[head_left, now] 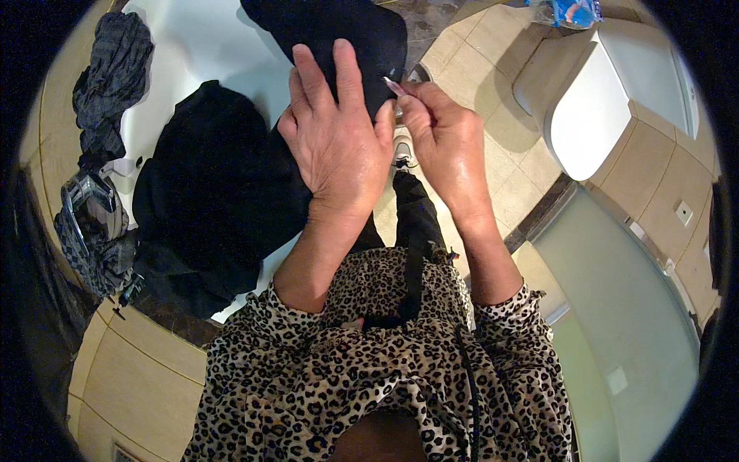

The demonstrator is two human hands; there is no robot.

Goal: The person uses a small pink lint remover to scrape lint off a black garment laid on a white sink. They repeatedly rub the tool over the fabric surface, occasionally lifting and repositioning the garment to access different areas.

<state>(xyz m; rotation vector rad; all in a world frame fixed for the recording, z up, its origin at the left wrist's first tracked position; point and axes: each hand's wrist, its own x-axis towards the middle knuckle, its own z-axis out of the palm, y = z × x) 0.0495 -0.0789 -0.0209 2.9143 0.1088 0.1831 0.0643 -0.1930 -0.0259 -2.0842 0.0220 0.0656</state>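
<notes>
My left hand (343,121) lies palm down with its fingers spread over a black cloth (375,32), and its thumb points towards my right hand. Between the thumb and bent fingers of my right hand (444,130) is a small, slim, pale pinkish object (395,86) with a whitish tip. Its exact kind is unclear. The tip is over the right edge of the cloth. Further left, a large black garment (213,185) is bunched over the edge of a white bathtub (190,29). How the two dark pieces connect is hidden behind my left hand.
Dark grey crumpled cloth (115,75) hangs along the tub's left rim, near a chrome faucet (92,193). To the right stands a toilet with a white lid (589,121); a clear and blue plastic item (568,11) lies beyond it. A frosted glass panel (623,300) rises at lower right.
</notes>
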